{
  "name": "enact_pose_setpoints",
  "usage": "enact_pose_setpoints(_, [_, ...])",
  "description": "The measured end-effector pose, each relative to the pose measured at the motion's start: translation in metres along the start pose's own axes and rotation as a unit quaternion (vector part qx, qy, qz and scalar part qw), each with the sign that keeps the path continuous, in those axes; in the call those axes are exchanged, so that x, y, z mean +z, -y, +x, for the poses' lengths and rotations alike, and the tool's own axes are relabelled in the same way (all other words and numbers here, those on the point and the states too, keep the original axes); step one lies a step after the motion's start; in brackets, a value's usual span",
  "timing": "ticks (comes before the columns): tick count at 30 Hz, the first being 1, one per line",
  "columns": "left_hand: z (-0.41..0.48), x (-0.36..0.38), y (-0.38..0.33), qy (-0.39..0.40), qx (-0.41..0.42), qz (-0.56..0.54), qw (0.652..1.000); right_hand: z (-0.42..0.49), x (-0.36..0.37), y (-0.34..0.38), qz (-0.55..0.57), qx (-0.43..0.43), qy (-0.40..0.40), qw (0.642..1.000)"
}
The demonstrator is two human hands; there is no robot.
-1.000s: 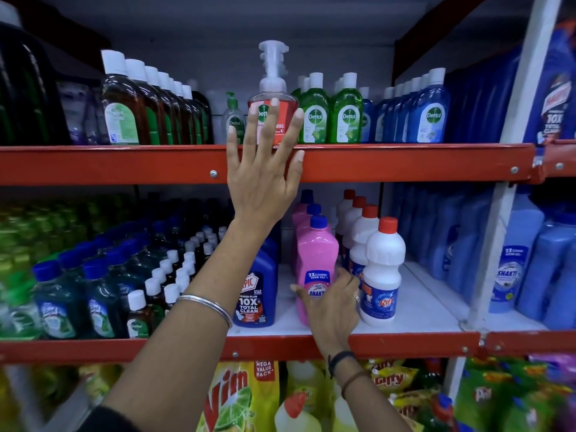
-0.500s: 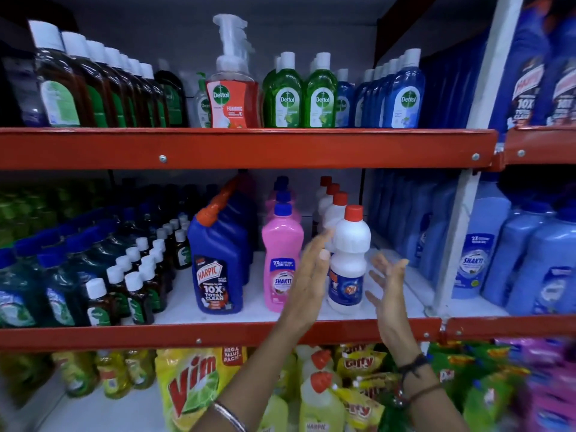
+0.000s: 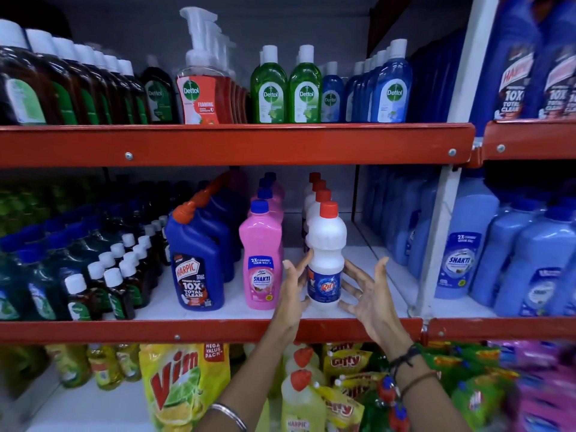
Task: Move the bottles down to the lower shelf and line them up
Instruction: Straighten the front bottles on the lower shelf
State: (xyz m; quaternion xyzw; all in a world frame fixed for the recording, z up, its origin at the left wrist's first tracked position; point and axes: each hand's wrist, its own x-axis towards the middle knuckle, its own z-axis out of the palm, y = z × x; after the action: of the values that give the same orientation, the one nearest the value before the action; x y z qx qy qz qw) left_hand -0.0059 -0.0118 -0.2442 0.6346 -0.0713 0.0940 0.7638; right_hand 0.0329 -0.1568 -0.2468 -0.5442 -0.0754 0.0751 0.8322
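A white Rin bottle point(image 3: 326, 241) with a red cap stands at the front of its row on the middle shelf point(image 3: 377, 269). My left hand point(image 3: 293, 294) is against its left side and my right hand point(image 3: 369, 294) is at its right side. Both have spread fingers, not clasped around it. To its left stand a pink Shakti bottle point(image 3: 265, 244) and a blue Harpic bottle point(image 3: 196, 263), each heading a row. On the upper shelf point(image 3: 218, 145) are a red Dettol foaming pump bottle point(image 3: 201, 92), green Dettol bottles point(image 3: 269, 88) and blue Dettol bottles point(image 3: 391, 85).
Small dark bottles with white caps point(image 3: 115, 275) fill the middle shelf's left part. Light blue Shakti bottles point(image 3: 461, 254) stand right of a white upright post point(image 3: 442, 219). Below, a yellow Vim pouch point(image 3: 177, 385) and snack packets point(image 3: 346, 363) sit under the red rail point(image 3: 187, 330).
My left hand dropped from the upper shelf's edge to the middle shelf. My right hand let go of the pink bottle. Both hands closed in on the white bottle.
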Motion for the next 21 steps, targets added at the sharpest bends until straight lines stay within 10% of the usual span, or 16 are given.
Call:
enact_pose_setpoints(9, [-0.001,0.002,-0.002,-0.032,0.001,-0.002,0.999,-0.007,0.004,-0.004,0.039,-0.039,-0.04,0.998])
enact_pose_setpoints(13, [-0.016,-0.002,0.007,-0.137,0.151,0.054,0.978,-0.028,0.019,-0.03,-0.002,-0.201,-0.153,0.968])
enact_pose_setpoints(17, [-0.024,-0.034,-0.001,-0.267,0.288,0.077,0.916,-0.042,0.051,-0.056,-0.072,-0.245,-0.033,0.966])
enact_pose_setpoints(21, [-0.016,-0.074,-0.015,-0.207,0.19,0.036,0.959,-0.035,0.094,-0.054,-0.071,-0.138,0.091,0.984])
